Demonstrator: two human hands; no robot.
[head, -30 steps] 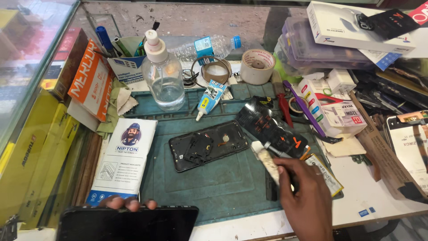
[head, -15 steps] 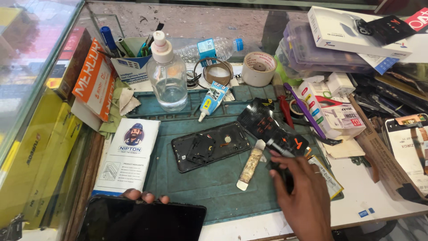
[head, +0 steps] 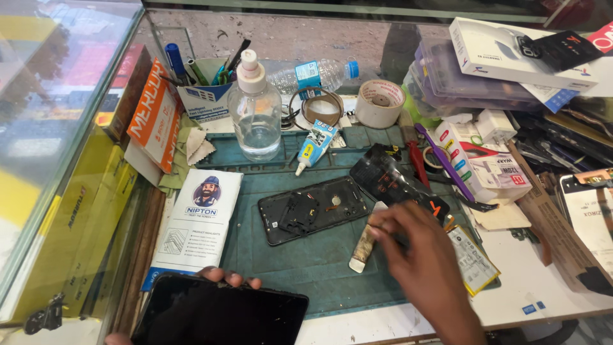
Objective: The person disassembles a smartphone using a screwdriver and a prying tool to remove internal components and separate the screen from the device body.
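My left hand [head: 225, 276] grips the far edge of a black phone screen panel [head: 223, 316] at the near left; only its fingertips and a bit of thumb show. My right hand [head: 424, 259] hovers over the green work mat [head: 306, 271], fingers bent onto the upper end of a worn beige tube [head: 363, 248] lying there. Whether they pinch it is unclear. An opened black phone frame [head: 313, 209] lies mid-mat, just left of that hand. A black back cover with red marks [head: 391, 180] sits beyond the hand, a flat battery [head: 474, 260] to its right.
A clear pump bottle [head: 255, 115], a small glue tube [head: 314, 145] and tape rolls [head: 380, 102] line the mat's far edge. A white leaflet [head: 198, 223] lies left. Boxes, a purple toothbrush [head: 447, 160] and clutter crowd the right. Glass case wall on the left.
The beige tube went from raised in my right hand to lying on the mat. My right hand has shifted left over its upper end. The screen panel has risen further into view.
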